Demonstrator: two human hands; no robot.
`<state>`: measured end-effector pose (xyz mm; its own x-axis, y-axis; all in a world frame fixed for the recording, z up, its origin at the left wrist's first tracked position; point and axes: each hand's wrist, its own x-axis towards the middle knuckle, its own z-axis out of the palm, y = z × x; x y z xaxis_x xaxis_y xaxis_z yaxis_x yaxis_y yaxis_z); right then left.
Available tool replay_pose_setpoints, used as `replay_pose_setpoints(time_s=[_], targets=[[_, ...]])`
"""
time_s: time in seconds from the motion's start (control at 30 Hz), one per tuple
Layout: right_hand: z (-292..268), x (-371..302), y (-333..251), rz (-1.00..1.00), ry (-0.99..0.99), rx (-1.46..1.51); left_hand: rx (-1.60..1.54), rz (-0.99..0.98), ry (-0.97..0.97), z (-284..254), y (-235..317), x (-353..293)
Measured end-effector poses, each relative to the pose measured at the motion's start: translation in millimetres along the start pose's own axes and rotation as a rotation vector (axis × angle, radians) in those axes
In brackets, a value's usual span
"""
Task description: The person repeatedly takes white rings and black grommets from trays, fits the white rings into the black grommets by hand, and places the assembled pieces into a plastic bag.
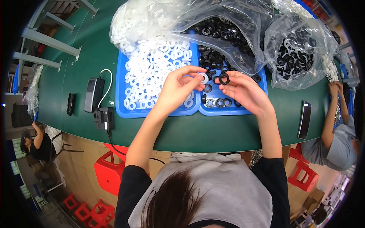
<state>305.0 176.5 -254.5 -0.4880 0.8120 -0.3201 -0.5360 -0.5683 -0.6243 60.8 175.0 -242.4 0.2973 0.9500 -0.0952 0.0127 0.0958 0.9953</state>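
My left hand point(181, 88) pinches a white ring point(204, 78) between thumb and fingers, above the inner edges of two blue trays. Close by on its right, my right hand point(245, 90) grips a black ring point(224, 78) at the fingertips, its round opening facing up. The two rings are apart. Beneath my left hand, the left blue tray point(131, 113) is heaped with white rings point(152, 62). Below my right hand, the right blue tray point(228, 111) carries loose black rings point(213, 60), several lying near its front edge.
Clear plastic bags point(152, 19) spill over the trays' far side; another bag point(300, 51) of black and white parts stands right. A phone point(304, 119), a black power adapter point(94, 95) and a corded black device point(103, 118) lie on the green table point(190, 133). Other people sit at both sides.
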Motion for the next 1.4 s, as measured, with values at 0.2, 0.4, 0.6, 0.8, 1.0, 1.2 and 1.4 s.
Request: replay_pose_setpoints(time_s=[0.2,0.4,0.6,0.8,1.0,1.2,1.4], targets=[[16,-3,5,-0.269,0.082,-0.429,-0.183,-0.027,-0.058,4,1,0],[28,-4,15,-0.591,0.021,-0.777,-0.228,-0.043,-0.067,5,-2,0],[32,-3,19,-0.884,0.016,-1.262,-0.279,-0.106,-0.118,11,-7,-1],[35,-5,17,-0.975,0.012,-1.399,-0.309,-0.143,-0.105,11,-9,-2],[30,-4,15,-0.937,-0.012,-1.458,-0.17,-0.047,-0.148,15,0,-4],[37,-3,13,-1.048,0.108,-1.428,-0.278,-0.005,-0.151,18,-2,-4],[31,-3,21,-1.075,0.21,-1.43,-0.251,0.061,-0.15,21,2,-6]])
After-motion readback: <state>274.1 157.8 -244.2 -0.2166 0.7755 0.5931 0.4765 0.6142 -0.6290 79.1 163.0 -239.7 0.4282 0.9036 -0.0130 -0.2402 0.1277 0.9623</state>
